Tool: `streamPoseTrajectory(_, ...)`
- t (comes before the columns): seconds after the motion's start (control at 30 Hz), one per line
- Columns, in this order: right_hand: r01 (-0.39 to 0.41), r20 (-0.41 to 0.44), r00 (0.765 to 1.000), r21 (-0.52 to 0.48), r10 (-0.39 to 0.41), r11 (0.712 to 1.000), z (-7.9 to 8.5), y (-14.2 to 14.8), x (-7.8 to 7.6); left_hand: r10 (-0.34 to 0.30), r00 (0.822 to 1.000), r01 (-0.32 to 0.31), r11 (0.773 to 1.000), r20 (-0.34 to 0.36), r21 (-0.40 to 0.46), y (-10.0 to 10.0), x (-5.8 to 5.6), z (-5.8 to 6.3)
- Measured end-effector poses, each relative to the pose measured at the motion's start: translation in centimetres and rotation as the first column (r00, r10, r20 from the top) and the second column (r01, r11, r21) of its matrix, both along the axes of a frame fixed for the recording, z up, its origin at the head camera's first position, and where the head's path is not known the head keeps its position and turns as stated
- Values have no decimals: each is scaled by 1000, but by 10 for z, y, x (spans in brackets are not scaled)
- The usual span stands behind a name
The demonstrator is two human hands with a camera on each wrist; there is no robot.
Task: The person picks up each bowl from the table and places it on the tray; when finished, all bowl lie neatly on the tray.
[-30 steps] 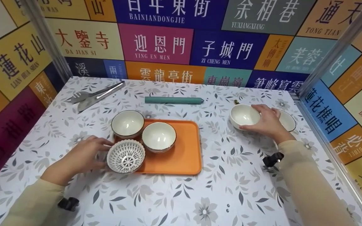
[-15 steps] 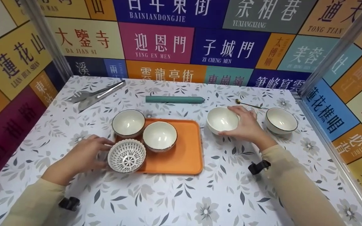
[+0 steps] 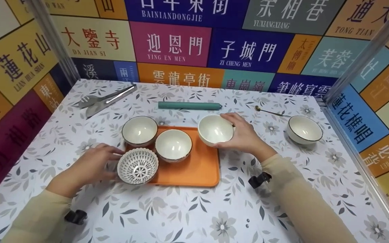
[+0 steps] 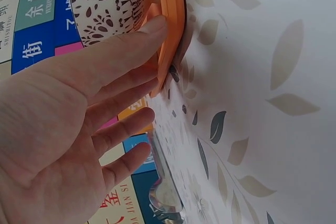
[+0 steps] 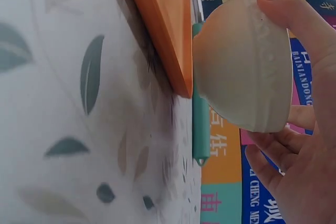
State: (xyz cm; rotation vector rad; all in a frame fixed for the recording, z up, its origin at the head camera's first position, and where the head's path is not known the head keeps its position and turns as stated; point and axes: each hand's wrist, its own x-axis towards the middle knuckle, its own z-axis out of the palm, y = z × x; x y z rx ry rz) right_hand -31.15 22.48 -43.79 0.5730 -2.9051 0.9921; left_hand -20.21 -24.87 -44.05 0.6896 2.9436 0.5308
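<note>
My right hand (image 3: 245,136) grips a plain cream bowl (image 3: 215,130) by its side, thumb at the rim. In the right wrist view this bowl (image 5: 239,66) is held up, tilted, near the corner of the orange tray (image 5: 163,30). At the tray's left end my left hand (image 3: 91,168) rests with loosely extended fingers beside a black-and-white patterned bowl (image 3: 137,167). The left wrist view has its thumb (image 4: 131,45) overlapping the tray's rim, just below the patterned bowl. Two dark-rimmed cream bowls (image 3: 139,130) (image 3: 173,145) sit close by on the tray (image 3: 194,172).
Another dark-rimmed bowl (image 3: 305,130) stands at the right, with a thin dark spoon-like utensil (image 3: 272,112) behind it. Behind the tray lies a green stick (image 3: 189,105). Metal tongs (image 3: 108,100) lie at the back left. Sign-printed walls (image 3: 171,44) enclose the table.
My right hand has carried the plain cream bowl leftward from the table's right side to over the tray's right part, uncovering the bowl and utensil at right. The left hand stays put.
</note>
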Motion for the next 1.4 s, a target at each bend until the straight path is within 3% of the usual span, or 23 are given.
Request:
streamPoseTrajectory(0.47,-3,52,999,17,2,1000,-11,-15,-4,18,999,-18,1000,30,2,7,-5,3)
streamPoseTrajectory(0.8,-120,75,990,40,116,992,-10,-11,3,-37,999,36,999,-27,-23,2,-2,3)
streamPoseTrajectory(1.2,-18,-20,1000,63,19,998,-2,53,8,28,999,-29,1000,23,8,2,-1,2)
streamPoseTrajectory(1.4,51,-127,991,41,-45,998,-6,105,6,8,1000,-8,1000,15,-2,0,0,0)
